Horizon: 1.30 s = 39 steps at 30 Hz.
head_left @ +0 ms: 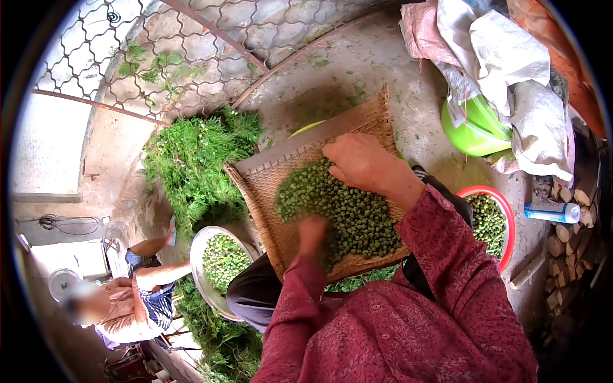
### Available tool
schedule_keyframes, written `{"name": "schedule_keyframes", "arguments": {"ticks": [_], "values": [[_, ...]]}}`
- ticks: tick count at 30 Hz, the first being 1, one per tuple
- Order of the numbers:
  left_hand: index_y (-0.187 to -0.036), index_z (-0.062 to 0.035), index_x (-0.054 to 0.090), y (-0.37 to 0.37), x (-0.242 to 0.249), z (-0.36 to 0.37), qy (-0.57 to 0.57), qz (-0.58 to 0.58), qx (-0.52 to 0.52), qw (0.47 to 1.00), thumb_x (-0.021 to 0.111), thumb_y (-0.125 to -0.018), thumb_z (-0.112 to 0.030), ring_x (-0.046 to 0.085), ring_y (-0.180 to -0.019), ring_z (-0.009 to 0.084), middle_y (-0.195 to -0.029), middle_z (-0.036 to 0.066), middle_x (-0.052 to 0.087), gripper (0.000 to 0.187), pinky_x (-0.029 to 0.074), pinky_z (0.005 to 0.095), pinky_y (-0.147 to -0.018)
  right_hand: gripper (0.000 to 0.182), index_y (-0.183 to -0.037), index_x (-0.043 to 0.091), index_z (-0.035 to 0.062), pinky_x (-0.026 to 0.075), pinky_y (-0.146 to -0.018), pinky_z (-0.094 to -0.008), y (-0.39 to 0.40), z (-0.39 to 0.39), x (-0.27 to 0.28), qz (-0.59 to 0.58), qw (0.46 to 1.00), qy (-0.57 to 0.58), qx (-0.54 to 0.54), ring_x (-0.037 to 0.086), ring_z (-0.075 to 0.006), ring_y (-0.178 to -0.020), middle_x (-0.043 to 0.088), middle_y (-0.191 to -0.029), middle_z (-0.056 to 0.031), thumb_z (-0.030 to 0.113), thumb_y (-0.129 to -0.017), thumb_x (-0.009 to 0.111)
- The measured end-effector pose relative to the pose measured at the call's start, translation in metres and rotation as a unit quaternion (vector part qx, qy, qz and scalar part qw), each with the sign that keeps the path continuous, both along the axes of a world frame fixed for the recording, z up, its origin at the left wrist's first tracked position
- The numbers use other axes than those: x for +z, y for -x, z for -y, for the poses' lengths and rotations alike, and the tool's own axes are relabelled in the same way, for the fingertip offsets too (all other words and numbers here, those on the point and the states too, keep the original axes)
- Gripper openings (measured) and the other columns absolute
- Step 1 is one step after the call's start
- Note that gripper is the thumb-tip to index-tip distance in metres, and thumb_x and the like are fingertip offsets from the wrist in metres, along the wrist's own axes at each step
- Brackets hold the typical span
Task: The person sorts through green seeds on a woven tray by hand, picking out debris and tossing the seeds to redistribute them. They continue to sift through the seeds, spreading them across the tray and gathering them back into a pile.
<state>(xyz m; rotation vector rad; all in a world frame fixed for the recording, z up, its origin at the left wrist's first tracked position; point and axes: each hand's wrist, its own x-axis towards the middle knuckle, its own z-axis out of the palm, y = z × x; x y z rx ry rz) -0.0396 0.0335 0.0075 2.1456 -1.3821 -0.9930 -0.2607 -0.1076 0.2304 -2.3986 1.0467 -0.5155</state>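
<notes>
A woven tray rests tilted across my lap, with a heap of small green pods or berries on it. My left hand, blurred by motion, is at the heap's left edge; its fingers cannot be made out. Over the heap's upper edge is my right hand, its fingers curled together and pointing left. What it holds, if anything, is hidden beneath the fingers.
Cut green plants lie at the left. A white basin and a red-rimmed basin hold green pieces. Another person sits at lower left. Sacks, a green bowl, a blue canister and firewood are at right.
</notes>
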Motion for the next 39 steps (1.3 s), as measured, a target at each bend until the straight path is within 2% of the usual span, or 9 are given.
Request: {"name": "schedule_keyframes", "arguments": {"ticks": [3, 9, 12, 17, 23, 29, 32, 35, 39], "values": [[-0.069, -0.0021, 0.056, 0.005, 0.059, -0.001, -0.038, -0.144, 0.134, 0.980, 0.053, -0.073, -0.010, 0.048, -0.053, 0.0101, -0.058, 0.000, 0.049, 0.009, 0.039, 0.0257, -0.047, 0.017, -0.080, 0.052, 0.0044, 0.043, -0.071, -0.0458, 0.001, 0.000, 0.003, -0.017, 1.000, -0.013, 0.001, 0.054, -0.0357, -0.081, 0.057, -0.079, -0.0163, 0.019, -0.074, 0.059], [-0.070, -0.0034, 0.054, 0.010, 0.116, -0.051, -0.065, -0.190, -0.092, 0.975, 0.052, -0.071, 0.000, 0.049, -0.052, 0.0090, -0.061, 0.000, 0.051, 0.004, 0.038, 0.0235, -0.047, 0.017, -0.079, 0.052, 0.0037, 0.043, -0.070, -0.0462, 0.002, -0.001, -0.004, 0.017, 1.000, 0.006, 0.002, 0.054, -0.0362, -0.080, 0.056, -0.078, -0.0165, 0.018, -0.073, 0.060], [-0.088, -0.0051, 0.063, 0.044, 0.154, -0.085, -0.120, -0.076, -0.273, 0.951, 0.064, -0.068, -0.008, 0.057, -0.072, 0.0224, -0.078, 0.011, 0.058, 0.019, 0.046, 0.0346, -0.062, 0.017, -0.078, 0.052, 0.0033, 0.043, -0.070, -0.0461, 0.000, 0.000, -0.003, -0.003, 1.000, 0.014, 0.008, 0.054, -0.0364, -0.080, 0.056, -0.078, -0.0164, 0.018, -0.074, 0.059], [-0.091, -0.0044, 0.060, 0.063, 0.120, -0.119, 0.050, -0.035, -0.402, 0.913, 0.063, -0.073, -0.015, 0.057, -0.083, 0.0356, -0.091, 0.015, 0.057, 0.022, 0.048, 0.0407, -0.069, 0.017, -0.078, 0.053, 0.0032, 0.043, -0.069, -0.0462, -0.001, -0.003, -0.002, 0.004, 0.999, 0.032, 0.026, 0.054, -0.0366, -0.080, 0.056, -0.077, -0.0163, 0.018, -0.074, 0.059], [-0.098, -0.0065, 0.060, 0.061, 0.114, -0.119, 0.037, -0.039, -0.411, 0.910, 0.063, -0.075, -0.020, 0.059, -0.081, 0.0338, -0.086, 0.015, 0.060, 0.027, 0.048, 0.0395, -0.070, 0.017, -0.078, 0.053, 0.0030, 0.043, -0.068, -0.0464, 0.001, -0.002, 0.004, 0.003, 0.999, 0.033, 0.014, 0.055, -0.0371, -0.078, 0.057, -0.076, -0.0171, 0.018, -0.073, 0.059], [-0.087, -0.0065, 0.059, 0.065, 0.129, -0.108, -0.012, 0.023, -0.398, 0.917, 0.064, -0.072, -0.019, 0.058, -0.073, 0.0314, -0.076, 0.014, 0.059, 0.021, 0.047, 0.0386, -0.065, 0.017, -0.078, 0.053, 0.0030, 0.043, -0.068, -0.0461, 0.002, -0.001, 0.002, -0.015, 1.000, 0.014, 0.013, 0.055, -0.0367, -0.078, 0.057, -0.076, -0.0169, 0.018, -0.073, 0.060], [-0.073, -0.0083, 0.056, 0.070, 0.143, -0.085, 0.115, 0.031, -0.422, 0.899, 0.065, -0.065, -0.015, 0.053, -0.072, 0.0324, -0.072, 0.010, 0.054, 0.015, 0.043, 0.0427, -0.065, 0.017, -0.077, 0.053, 0.0028, 0.044, -0.068, -0.0459, 0.002, -0.001, 0.004, -0.024, 1.000, 0.008, 0.010, 0.055, -0.0367, -0.079, 0.057, -0.076, -0.0168, 0.018, -0.073, 0.060], [-0.077, -0.0093, 0.056, 0.068, 0.113, -0.053, 0.246, 0.055, -0.426, 0.869, 0.065, -0.064, -0.016, 0.051, -0.076, 0.0318, -0.080, 0.011, 0.054, 0.017, 0.041, 0.0425, -0.065, 0.017, -0.077, 0.053, 0.0025, 0.044, -0.068, -0.0456, 0.001, -0.001, 0.003, -0.025, 1.000, 0.001, 0.004, 0.055, -0.0368, -0.079, 0.057, -0.076, -0.0170, 0.018, -0.073, 0.060], [-0.087, -0.0083, 0.057, 0.083, 0.096, -0.006, 0.250, 0.104, -0.395, 0.878, 0.066, -0.063, -0.019, 0.050, -0.090, 0.0311, -0.093, 0.012, 0.053, 0.028, 0.041, 0.0405, -0.070, 0.017, -0.078, 0.054, 0.0023, 0.045, -0.069, -0.0452, -0.001, -0.001, 0.007, -0.029, 1.000, -0.006, -0.002, 0.056, -0.0367, -0.079, 0.058, -0.077, -0.0175, 0.018, -0.073, 0.060]]}}
